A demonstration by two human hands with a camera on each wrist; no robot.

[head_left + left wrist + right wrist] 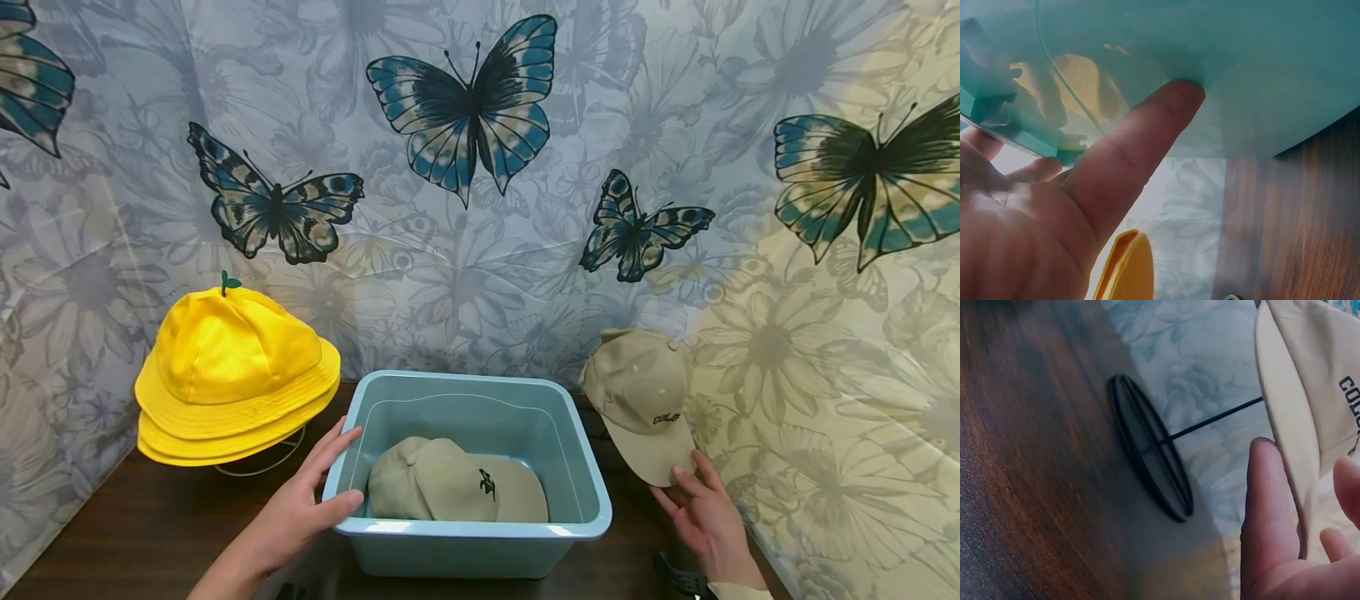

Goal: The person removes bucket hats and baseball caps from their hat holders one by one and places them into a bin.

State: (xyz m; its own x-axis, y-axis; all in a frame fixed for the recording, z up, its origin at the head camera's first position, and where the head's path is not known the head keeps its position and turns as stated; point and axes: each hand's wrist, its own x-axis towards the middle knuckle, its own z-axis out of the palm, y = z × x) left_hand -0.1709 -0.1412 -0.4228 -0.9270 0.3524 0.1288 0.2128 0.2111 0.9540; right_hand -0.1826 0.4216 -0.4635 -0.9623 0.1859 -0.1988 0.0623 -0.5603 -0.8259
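A light-blue plastic bin (480, 546) stands in the middle of the table, with a beige baseball cap (442, 479) lying inside. My left hand (307, 500) rests at its left rim, fingers spread and fairly straight; in the left wrist view one straight finger (1141, 137) lies against the bin's outer wall (1260, 75). On the right, a second beige baseball cap (637, 383) with dark lettering hangs tilted on a thin black wire stand (1154, 447). My right hand (701, 517) pinches this cap's brim between thumb and fingers.
Several stacked yellow bucket hats (236, 375), the top one with a green sprout, sit on a wire stand (262, 461) left of the bin. A butterfly-print cloth (465, 283) hangs behind the dark wooden table (97, 533) and along its sides.
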